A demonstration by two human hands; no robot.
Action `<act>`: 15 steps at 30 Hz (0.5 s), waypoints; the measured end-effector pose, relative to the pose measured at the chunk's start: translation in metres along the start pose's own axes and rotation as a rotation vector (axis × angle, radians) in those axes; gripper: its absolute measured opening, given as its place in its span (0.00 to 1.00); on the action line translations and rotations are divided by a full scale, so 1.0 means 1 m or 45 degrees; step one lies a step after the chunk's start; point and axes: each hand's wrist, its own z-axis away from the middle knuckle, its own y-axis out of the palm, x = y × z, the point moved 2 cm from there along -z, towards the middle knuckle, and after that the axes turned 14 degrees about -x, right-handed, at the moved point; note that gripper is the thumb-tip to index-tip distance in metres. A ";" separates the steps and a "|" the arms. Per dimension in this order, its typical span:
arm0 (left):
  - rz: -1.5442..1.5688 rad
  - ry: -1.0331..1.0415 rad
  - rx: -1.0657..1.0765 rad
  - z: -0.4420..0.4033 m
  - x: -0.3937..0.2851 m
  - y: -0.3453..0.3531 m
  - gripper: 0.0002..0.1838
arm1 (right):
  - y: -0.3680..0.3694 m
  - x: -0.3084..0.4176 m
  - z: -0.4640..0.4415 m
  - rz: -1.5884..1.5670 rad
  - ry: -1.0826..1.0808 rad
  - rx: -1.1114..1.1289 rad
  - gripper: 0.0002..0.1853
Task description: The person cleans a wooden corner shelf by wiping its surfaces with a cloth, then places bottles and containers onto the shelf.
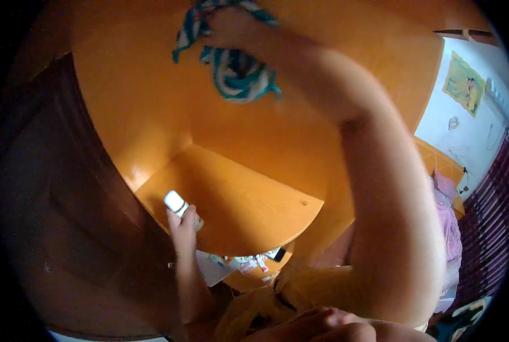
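A white bottle or canister [176, 202] is held tilted over the wooden shelf, with the fingers of my left hand [183, 221] wrapped round it. My right arm reaches up across the view. At the top, my right hand [231, 27] grips a teal-and-white striped cloth [240, 77] against or just in front of the upright wooden panel [134, 74]. Loose ends of the cloth hang below and beside the hand, blurred. The rounded wooden shelf [237, 199] lies beneath the cloth.
Under the shelf, a lower surface carries several small packets [248, 264] and a dark phone-like object [277, 254]. A dark panel [55, 199] stands at left. At right are a bed with a pink cover [448, 228], a purple curtain [488, 228] and a wall picture [464, 84].
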 end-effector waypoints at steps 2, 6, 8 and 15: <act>0.164 -0.078 0.103 0.005 -0.007 0.003 0.12 | 0.006 0.023 -0.010 -0.005 0.005 -0.048 0.34; 0.192 -0.113 0.087 0.005 -0.007 0.005 0.11 | 0.020 0.019 -0.010 0.177 -0.130 -0.096 0.34; 0.109 -0.039 0.051 -0.003 0.002 0.001 0.11 | -0.017 0.011 0.020 0.166 -0.057 -0.063 0.33; -0.125 0.097 0.007 0.010 -0.016 0.005 0.18 | -0.171 -0.078 0.167 0.121 -0.151 -0.167 0.30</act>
